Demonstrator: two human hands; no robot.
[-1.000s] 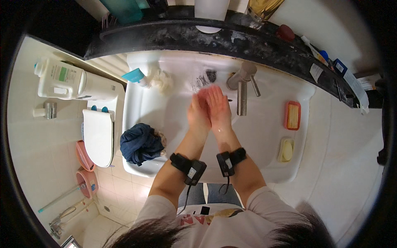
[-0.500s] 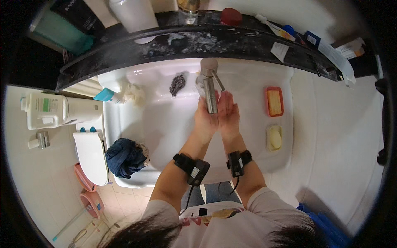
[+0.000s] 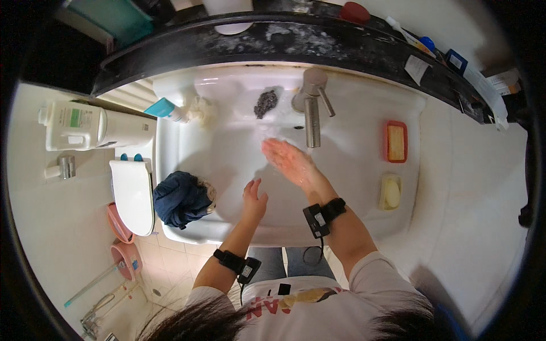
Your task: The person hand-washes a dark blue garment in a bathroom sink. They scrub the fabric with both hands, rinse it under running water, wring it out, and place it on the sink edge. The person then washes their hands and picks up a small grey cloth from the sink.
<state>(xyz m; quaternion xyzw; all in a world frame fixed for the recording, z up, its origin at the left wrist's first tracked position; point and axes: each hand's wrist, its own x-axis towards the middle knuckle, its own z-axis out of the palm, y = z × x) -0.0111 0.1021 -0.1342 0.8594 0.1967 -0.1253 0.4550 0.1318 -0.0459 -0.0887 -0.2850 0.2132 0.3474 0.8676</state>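
Two bare hands held apart over a white washbasin, under a metal tap.

The white basin (image 3: 227,153) fills the middle of the view, its wide bowl set below the black shelf (image 3: 273,42) so that water from the tap falls inside it. A dark blue cloth (image 3: 181,199) lies bunched on the basin's left rim, within reach. The metal tap (image 3: 311,113) stands at the back rim, spout pointing toward the person. The right hand (image 3: 288,161) lies just below the spout, palm up and fingers spread flat, holding nothing. The left hand (image 3: 254,199) hangs lower in the bowl, fingers loosely curled, its grip empty too. An orange soap dish (image 3: 396,141) and a pale soap (image 3: 391,193) sit on the right rim.
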